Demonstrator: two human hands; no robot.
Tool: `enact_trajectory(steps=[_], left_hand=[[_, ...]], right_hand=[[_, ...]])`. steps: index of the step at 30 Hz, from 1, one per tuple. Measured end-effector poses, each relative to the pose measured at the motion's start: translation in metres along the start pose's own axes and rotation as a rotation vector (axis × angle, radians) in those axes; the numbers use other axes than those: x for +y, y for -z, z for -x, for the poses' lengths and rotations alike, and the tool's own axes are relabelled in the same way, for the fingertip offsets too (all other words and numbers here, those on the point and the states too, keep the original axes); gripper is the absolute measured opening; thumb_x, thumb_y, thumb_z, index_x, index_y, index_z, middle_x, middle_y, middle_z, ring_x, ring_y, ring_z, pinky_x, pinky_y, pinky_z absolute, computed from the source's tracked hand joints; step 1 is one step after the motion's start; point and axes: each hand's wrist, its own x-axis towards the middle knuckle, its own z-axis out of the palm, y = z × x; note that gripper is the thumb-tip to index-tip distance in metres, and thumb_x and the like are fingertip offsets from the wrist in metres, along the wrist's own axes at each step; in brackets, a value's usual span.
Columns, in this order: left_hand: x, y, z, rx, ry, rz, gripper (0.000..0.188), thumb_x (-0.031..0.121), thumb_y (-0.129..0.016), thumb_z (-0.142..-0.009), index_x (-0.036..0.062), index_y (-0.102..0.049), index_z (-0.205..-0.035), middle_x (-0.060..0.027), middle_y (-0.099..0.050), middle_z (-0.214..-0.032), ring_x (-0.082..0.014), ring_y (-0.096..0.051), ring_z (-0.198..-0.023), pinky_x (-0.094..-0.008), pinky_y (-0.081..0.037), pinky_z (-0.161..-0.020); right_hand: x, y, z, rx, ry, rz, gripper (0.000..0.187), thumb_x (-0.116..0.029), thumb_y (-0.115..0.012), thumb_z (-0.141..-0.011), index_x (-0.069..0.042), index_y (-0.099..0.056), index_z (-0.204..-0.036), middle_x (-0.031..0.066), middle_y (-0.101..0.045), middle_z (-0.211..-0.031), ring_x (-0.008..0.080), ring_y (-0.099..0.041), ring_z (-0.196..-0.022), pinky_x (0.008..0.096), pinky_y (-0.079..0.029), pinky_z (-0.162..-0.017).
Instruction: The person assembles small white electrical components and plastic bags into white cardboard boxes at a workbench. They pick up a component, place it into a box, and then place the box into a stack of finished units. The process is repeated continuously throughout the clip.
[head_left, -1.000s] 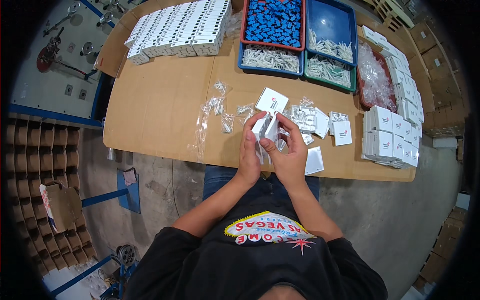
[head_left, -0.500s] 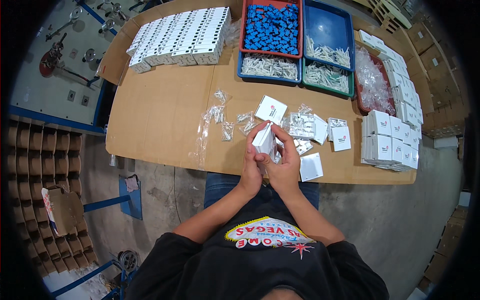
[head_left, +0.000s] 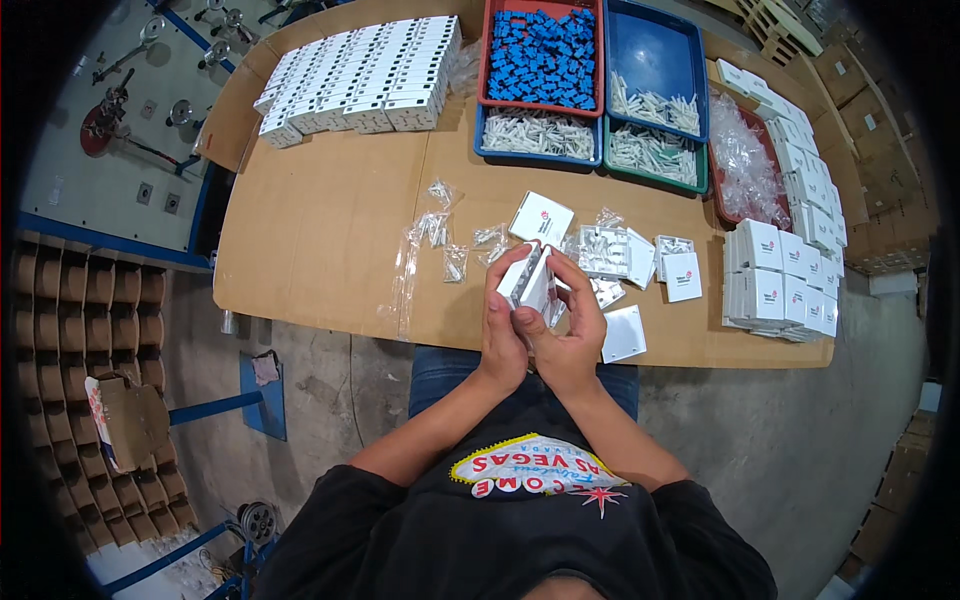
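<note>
My left hand (head_left: 502,340) and my right hand (head_left: 572,335) are closed around a white square plastic casing (head_left: 537,290) in front of my body. Its two halves stand on edge with a narrow gap between them, one half against each palm. What lies inside the casing is too small to make out. Just beyond my fingertips a white square cover (head_left: 543,216) with a small red mark lies on the cardboard. Beside my right hand are white open casing parts (head_left: 605,250) and a blank white plate (head_left: 623,334).
Small clear bags of white parts (head_left: 455,263) lie left of my hands. Trays stand at the back: a red tray (head_left: 483,62) of blue pieces, others with white plugs. White boxes stand in rows (head_left: 360,75) at the far left and in stacks (head_left: 765,290) at the right.
The casing between my hands has parted: a gap now shows between its two halves. My hands have shifted only slightly.
</note>
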Motion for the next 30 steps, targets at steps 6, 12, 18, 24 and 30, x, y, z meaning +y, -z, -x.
enact_trajectory(steps=[6, 12, 18, 24, 30], left_hand=[[0.006, -0.007, -0.002, 0.035, -0.123, -0.104, 0.079, 0.07, -0.031, -0.108, 0.0064, -0.043, -0.154, -0.0133, -0.053, -0.149, -0.025, -0.056, -0.133, -0.0409, -0.047, -0.11], [0.003, -0.007, 0.003, 0.067, -0.027, 0.017, 0.073, 0.063, -0.03, -0.112, 0.0043, -0.043, -0.153, -0.0141, -0.051, -0.15, -0.0249, -0.055, -0.134, -0.0395, -0.047, -0.111], [-0.001, -0.007, -0.002, 0.159, 0.036, -0.027, 0.064, 0.054, -0.03, -0.115, 0.0053, -0.044, -0.155, -0.0148, -0.055, -0.146, -0.0245, -0.058, -0.13, -0.0375, -0.049, -0.109], [-0.012, 0.028, -0.016, 0.124, -0.041, -0.047, 0.066, 0.056, -0.03, -0.114, 0.0061, -0.045, -0.154, -0.013, -0.057, -0.145, -0.0238, -0.06, -0.129, -0.0395, -0.048, -0.111], [-0.008, 0.018, -0.005, 0.028, 0.016, -0.051, 0.065, 0.052, -0.033, -0.11, 0.0042, -0.045, -0.154, -0.0138, -0.051, -0.151, -0.0247, -0.054, -0.136, -0.0393, -0.043, -0.114]], right_hand=[[-0.008, 0.006, -0.009, -0.036, 0.188, 0.167, 0.066, -0.035, -0.089, -0.087, 0.006, -0.063, -0.132, 0.0282, -0.066, -0.136, 0.0403, -0.068, -0.125, 0.0448, -0.055, -0.104], [0.004, 0.007, -0.003, -0.024, 0.1, 0.116, 0.063, -0.033, -0.088, -0.088, 0.007, -0.064, -0.132, 0.0272, -0.068, -0.136, 0.039, -0.069, -0.124, 0.0426, -0.057, -0.1], [0.008, 0.009, -0.008, -0.081, 0.101, 0.157, 0.062, -0.031, -0.088, -0.089, 0.007, -0.065, -0.132, 0.0257, -0.068, -0.136, 0.0349, -0.07, -0.121, 0.0407, -0.058, -0.098], [0.011, 0.005, -0.004, -0.038, -0.204, -0.065, 0.06, -0.028, -0.09, -0.088, 0.005, -0.065, -0.133, 0.0222, -0.068, -0.138, 0.0276, -0.07, -0.12, 0.0395, -0.059, -0.094], [0.01, -0.002, -0.006, -0.061, -0.106, -0.027, 0.061, -0.028, -0.091, -0.087, 0.002, -0.065, -0.134, 0.0204, -0.068, -0.139, 0.0276, -0.07, -0.121, 0.0395, -0.059, -0.093]])
